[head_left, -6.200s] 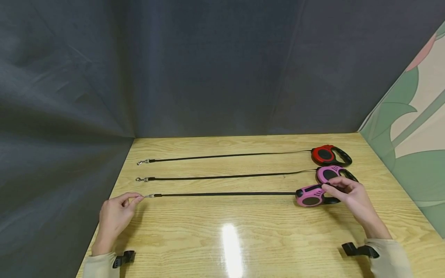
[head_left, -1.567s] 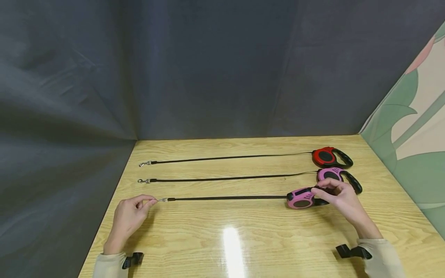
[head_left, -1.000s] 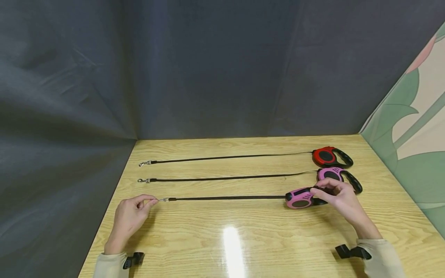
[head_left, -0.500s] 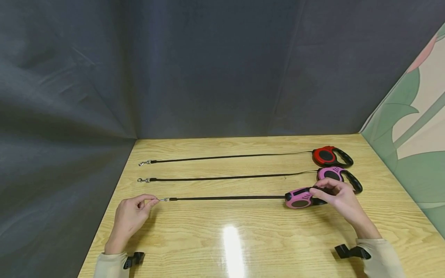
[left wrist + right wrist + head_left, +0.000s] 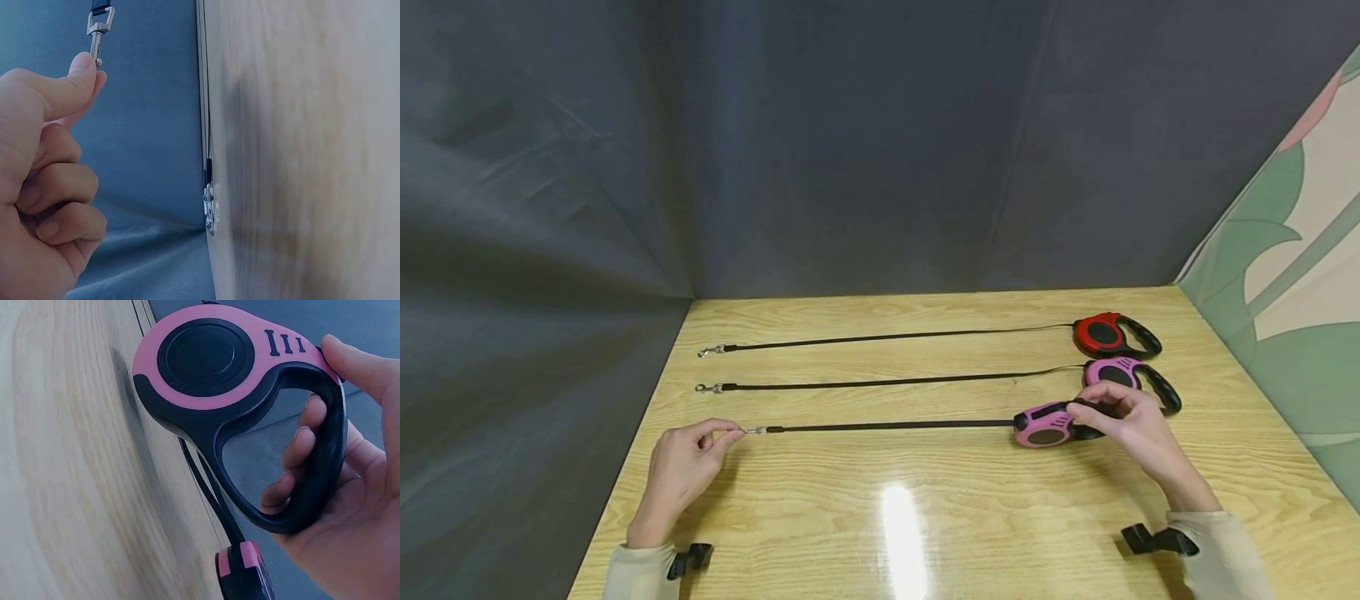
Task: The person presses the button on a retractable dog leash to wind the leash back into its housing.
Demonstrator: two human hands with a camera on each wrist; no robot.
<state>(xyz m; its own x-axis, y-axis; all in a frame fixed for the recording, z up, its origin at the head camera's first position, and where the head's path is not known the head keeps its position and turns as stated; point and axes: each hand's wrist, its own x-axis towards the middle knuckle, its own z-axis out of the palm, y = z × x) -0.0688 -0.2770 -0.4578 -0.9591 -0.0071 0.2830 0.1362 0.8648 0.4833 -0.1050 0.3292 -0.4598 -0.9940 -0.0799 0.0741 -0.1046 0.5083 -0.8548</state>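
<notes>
In the head view my left hand point(image 5: 679, 475) pinches the small metal snap hook point(image 5: 756, 430) of a pink retractable dog leash between thumb and index finger. The other fingers curl inward, holding nothing, as the left wrist view shows. From the hook point(image 5: 95, 39) a straight black strap point(image 5: 887, 426) runs to the pink case point(image 5: 1043, 427), raised above the wood. My right hand point(image 5: 1138, 429) holds this leash by its black handle point(image 5: 331, 456); several fingers wrap through the loop and the thumb lies at the case's top edge.
Behind it, a second pink leash point(image 5: 1108, 372) and a red leash point(image 5: 1099, 335) lie on the wooden table point(image 5: 790, 525), straps stretched left to their metal hooks point(image 5: 707, 387). Dark cloth point(image 5: 880, 150) stands at the back and left, patterned fabric point(image 5: 1300, 292) at the right.
Compared with about six seconds ago, my left hand is further right and my right hand slightly further left, so the held strap is shorter. Over the last second hardly anything has moved.
</notes>
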